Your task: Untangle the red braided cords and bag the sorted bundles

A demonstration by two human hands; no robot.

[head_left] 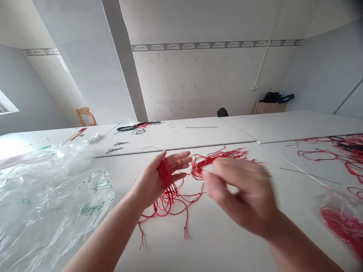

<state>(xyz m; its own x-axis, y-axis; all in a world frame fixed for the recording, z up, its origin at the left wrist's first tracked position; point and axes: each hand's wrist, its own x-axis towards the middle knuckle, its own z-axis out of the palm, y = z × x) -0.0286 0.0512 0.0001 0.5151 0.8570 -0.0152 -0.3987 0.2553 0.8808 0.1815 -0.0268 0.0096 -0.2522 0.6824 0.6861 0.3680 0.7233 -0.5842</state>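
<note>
Left hand: the left hand (153,181) lies open, palm turned up and toward the right, fingers spread and not clenched. A thick hank of red cord (165,176) hangs looped over its fingers.

Right hand: the right hand (241,194) hovers just right of the left, blurred by motion, its fingers curved toward their tips. The blur hides whether the grip is closed on a strand or released.

Cords: the hank's long ends trail down to a loose red tangle (170,204) on the white tabletop (215,245), below the left hand. A fan of red strands (215,160) spreads just beyond the right hand's fingers.

Handling: the hank seems best kept draped across spread fingers, with strands drawn singly, so the loops stay apart and the knotted ends don't catch.

Rest: a crumpled clear plastic bag (51,200) with green print lies on the left. A second bag holding red cord (343,223) sits at the near right. More red cord (337,151) lies on the right panel, and a black cord bundle (138,126) lies far off.
</note>
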